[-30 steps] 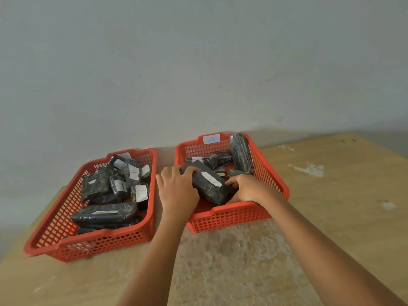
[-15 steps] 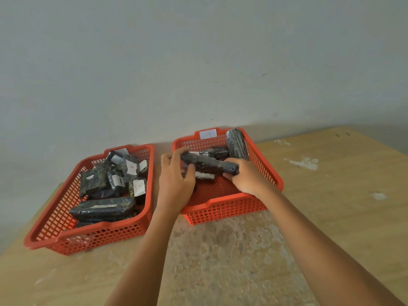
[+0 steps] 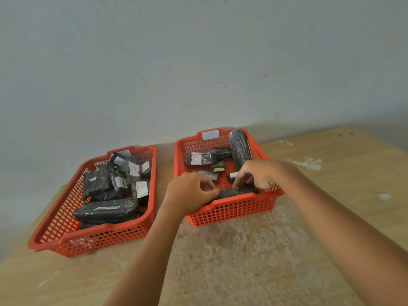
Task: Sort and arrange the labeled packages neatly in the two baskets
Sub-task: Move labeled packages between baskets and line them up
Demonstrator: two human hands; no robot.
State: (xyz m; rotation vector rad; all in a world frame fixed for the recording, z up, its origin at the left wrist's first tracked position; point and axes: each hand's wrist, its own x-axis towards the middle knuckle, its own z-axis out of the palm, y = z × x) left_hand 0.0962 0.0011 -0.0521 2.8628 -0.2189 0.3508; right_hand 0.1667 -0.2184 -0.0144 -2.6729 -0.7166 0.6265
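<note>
Package (image 3: 234, 192) lies along the right basket's (image 3: 229, 212) near wall, grasped at both ends by left hand (image 3: 189, 194) and right hand (image 3: 257, 174); likely soft, slippery wrap.

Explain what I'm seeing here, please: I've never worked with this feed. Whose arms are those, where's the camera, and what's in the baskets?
There is no machine: a person works with bare hands, and the single camera sits on their head, looking forward and down. A wooden table against a pale wall carries two red mesh baskets. The left basket holds a loose heap of dark wrapped packages with white labels; one label reads B. The right basket, tagged A on its far wall, holds fewer packages, one lying along its right wall. The left hand and right hand both have a grip on a long dark package lying just inside that basket's near wall.
</note>
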